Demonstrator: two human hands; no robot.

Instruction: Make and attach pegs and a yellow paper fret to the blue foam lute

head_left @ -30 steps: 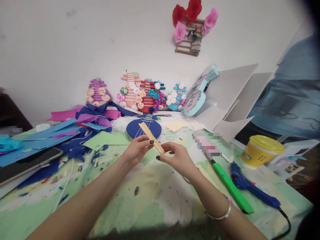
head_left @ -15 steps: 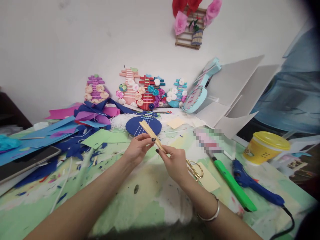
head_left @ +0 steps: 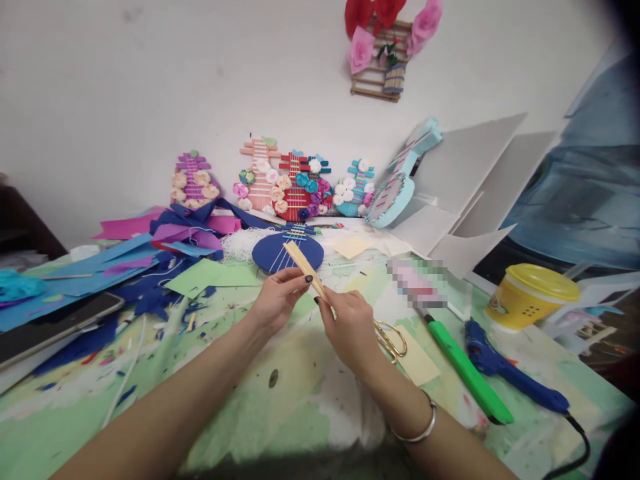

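Note:
A narrow pale-yellow folded paper strip [head_left: 298,259] is held slantwise between my two hands above the table. My left hand [head_left: 277,301] pinches it near the middle, thumb on top. At its lower end, my right hand [head_left: 350,327] grips it between thumb and fingers, which partly cover that end. Just beyond the strip lies a dark blue, round-bodied paper lute [head_left: 264,253] with white strings. Gold-handled scissors [head_left: 395,341] rest beside my right hand, partly hidden by it, over a pale-yellow paper sheet [head_left: 423,360].
On the right lie a green utility knife [head_left: 467,370], a blue glue gun [head_left: 520,383] with its cord and a yellow tub [head_left: 533,297]. Several decorated lutes [head_left: 295,187] lean on the wall. Coloured sheets [head_left: 115,257], white string [head_left: 246,245] and a phone [head_left: 60,327] are left.
The strip's upper end has shifted slightly right and its two layers look closer together. Both hands keep their hold and have barely moved.

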